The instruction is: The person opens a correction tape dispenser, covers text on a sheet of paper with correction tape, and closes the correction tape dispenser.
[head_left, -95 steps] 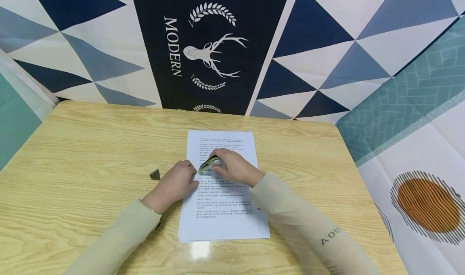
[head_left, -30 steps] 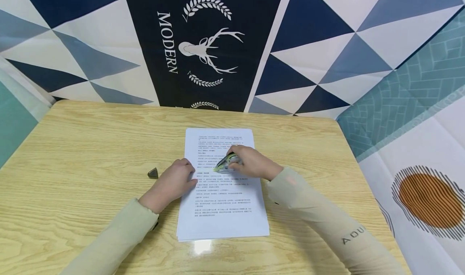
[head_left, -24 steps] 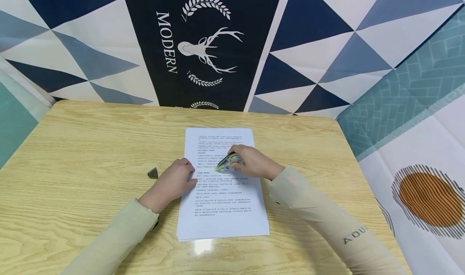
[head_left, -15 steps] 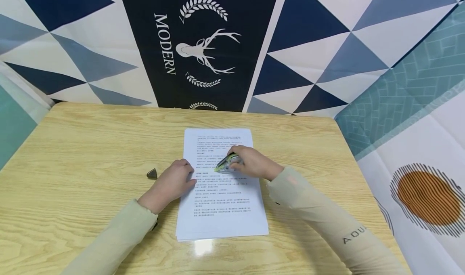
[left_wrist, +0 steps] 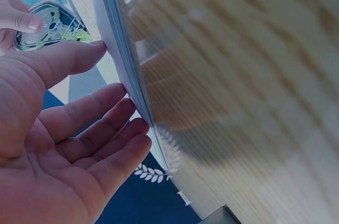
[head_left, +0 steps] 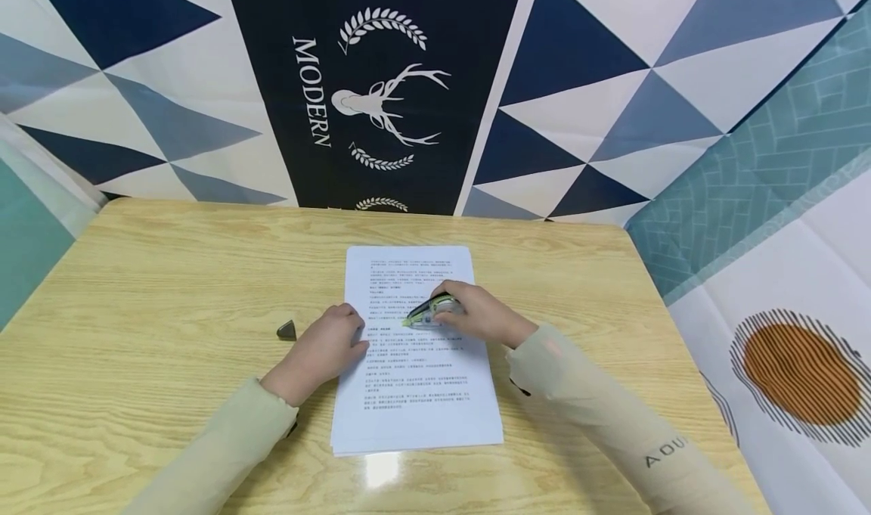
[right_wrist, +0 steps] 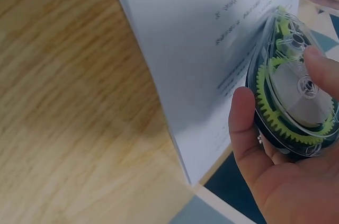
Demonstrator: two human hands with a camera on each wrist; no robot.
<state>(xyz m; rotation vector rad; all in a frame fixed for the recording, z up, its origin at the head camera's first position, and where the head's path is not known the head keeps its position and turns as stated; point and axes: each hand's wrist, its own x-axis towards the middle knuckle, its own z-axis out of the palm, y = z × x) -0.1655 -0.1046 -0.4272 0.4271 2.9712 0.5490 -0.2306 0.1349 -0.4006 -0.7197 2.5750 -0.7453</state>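
My right hand [head_left: 486, 314] grips a correction tape dispenser [right_wrist: 296, 83] with a clear case and green gears. Its green tip points left and meets, or nearly meets, the printed page in the head view. The page tops a stack of white paper [head_left: 415, 424] lined with small text. My left hand [head_left: 323, 349] rests along the stack's left edge. In the left wrist view its fingers [left_wrist: 108, 121] are loosely extended, fingertips against the sheets' edge and thumb over the top page. A small dark cap [head_left: 286, 330] lies on the table left of that hand.
The wood-grain table [head_left: 170, 288] extends on both sides of the paper. Behind it hangs a patterned cloth [head_left: 381, 107] with a deer print and blue triangles. Another cloth [head_left: 803, 364] with an orange circle hangs at the right.
Since the earliest frame, my right hand has moved right across the page with the correction tape dispenser. In the last half second the dispenser has tilted slightly. My left hand stays at the paper's edge.
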